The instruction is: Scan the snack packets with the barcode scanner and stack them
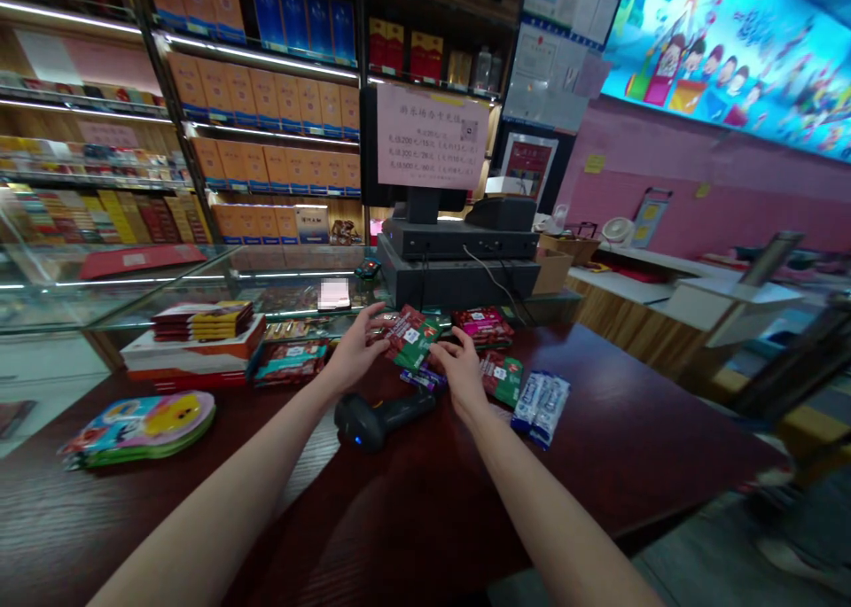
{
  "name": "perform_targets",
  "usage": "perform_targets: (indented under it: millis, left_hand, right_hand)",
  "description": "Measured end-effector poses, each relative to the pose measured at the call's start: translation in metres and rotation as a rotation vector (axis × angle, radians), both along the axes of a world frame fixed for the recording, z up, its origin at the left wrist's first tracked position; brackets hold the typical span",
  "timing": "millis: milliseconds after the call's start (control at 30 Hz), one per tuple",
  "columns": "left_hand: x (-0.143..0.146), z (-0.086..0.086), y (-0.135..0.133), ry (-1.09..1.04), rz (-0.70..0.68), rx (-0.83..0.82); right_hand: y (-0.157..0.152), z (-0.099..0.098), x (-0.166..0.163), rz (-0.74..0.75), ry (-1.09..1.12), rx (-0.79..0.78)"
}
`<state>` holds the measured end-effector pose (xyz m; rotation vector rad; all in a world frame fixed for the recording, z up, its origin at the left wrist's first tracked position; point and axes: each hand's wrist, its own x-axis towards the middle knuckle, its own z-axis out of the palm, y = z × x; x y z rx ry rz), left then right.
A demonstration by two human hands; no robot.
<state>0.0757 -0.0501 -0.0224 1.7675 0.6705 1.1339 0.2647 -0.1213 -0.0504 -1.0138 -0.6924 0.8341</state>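
Note:
Both of my hands reach over a dark wooden counter [598,447] toward a pile of snack packets. My left hand [355,350] grips the left edge of a green and red packet [413,337], fingers closed on it. My right hand [458,369] pinches the same packet's lower right edge. Under it lies a small purple packet [420,378]. A red packet [482,325], another green and red packet [503,377] and a blue and white packet [543,401] lie to the right. A black barcode scanner [378,416] rests on the counter just below my hands.
A cash register [458,252] with a paper sign [432,136] stands behind the packets. Left are stacked flat boxes [199,341], a brown packet [291,361], a colourful round item [143,425] and a phone [333,294] on a glass case. Shelves of cartons fill the back wall.

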Motion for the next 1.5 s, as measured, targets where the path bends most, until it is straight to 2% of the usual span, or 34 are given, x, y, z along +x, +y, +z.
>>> perform_targets:
  millis: [133,233,333,533,733,833,933,1067,1167,1367,1500]
  left_hand:
    - [-0.018,0.004,0.001,0.033,-0.053,0.069]
    - [-0.029,0.008,0.001,0.067,-0.063,0.086]
    - [-0.037,0.005,0.004,0.081,-0.013,0.092]
    - [-0.046,-0.014,0.013,-0.009,0.154,0.042]
    - [-0.046,-0.023,0.010,-0.047,0.296,-0.020]
    - [-0.048,-0.025,0.006,-0.030,0.306,-0.015]
    - [-0.053,-0.026,-0.003,0.083,0.261,0.083]
    - [-0.063,-0.027,-0.021,0.366,0.230,0.389]
    - [-0.069,-0.028,-0.031,0.495,0.322,0.522]
    - [-0.075,-0.030,-0.039,0.546,0.522,0.689]
    - [-0.077,-0.031,-0.040,0.552,0.540,0.697]
  right_hand:
    - [0.004,0.002,-0.011,0.105,0.132,-0.019]
    - [0.005,0.001,-0.016,0.189,0.124,-0.002]
    - [0.006,-0.003,-0.020,0.222,0.075,0.005]
    - [0.002,-0.002,-0.027,0.289,0.050,-0.032]
    - [0.003,-0.002,-0.032,0.252,0.051,-0.027]
    - [0.007,-0.004,-0.030,0.199,0.072,0.002]
    - [0.008,-0.004,-0.028,0.160,0.088,0.032]
    - [0.005,-0.001,-0.031,0.149,0.084,0.045]
    - [0.002,0.002,-0.038,0.182,0.065,0.032]
    - [-0.003,0.002,-0.047,0.273,0.001,0.018]
    - [-0.003,-0.001,-0.045,0.252,-0.094,-0.006]
